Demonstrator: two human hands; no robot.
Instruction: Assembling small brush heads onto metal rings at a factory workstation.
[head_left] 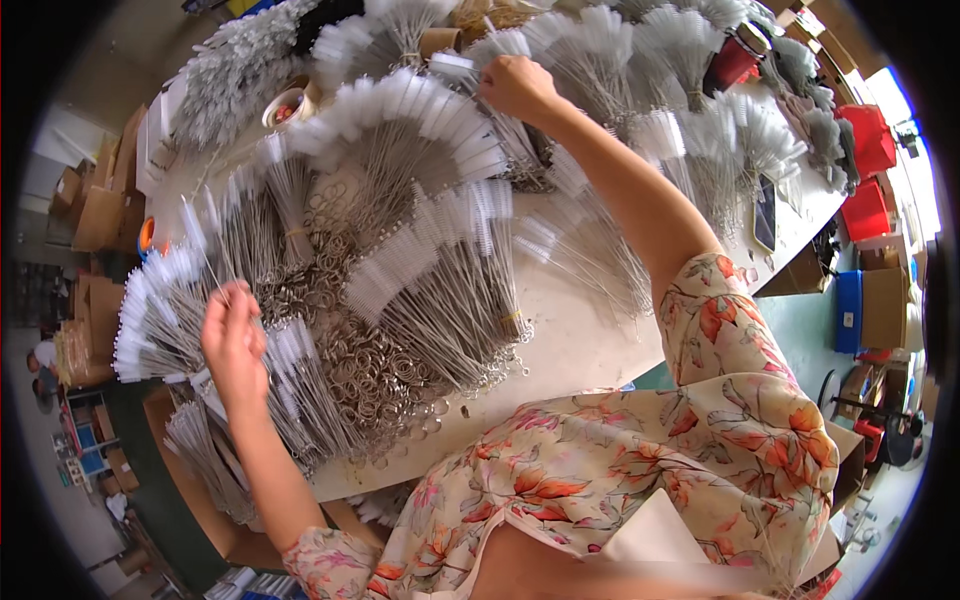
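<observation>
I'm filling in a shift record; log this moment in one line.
left hand: pinching white brush | right hand: at far brushes, grip unclear | metal rings: heaped on table between brush bundles

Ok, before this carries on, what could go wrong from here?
The thin white brush that the left hand seems to pinch could slip or catch on the crowded brushes beside it. With the right hand reaching far across, its forearm might disturb the loose brushes nearby. Some metal rings lie close to the table's near edge, so a careless sweep could spill them.
</observation>
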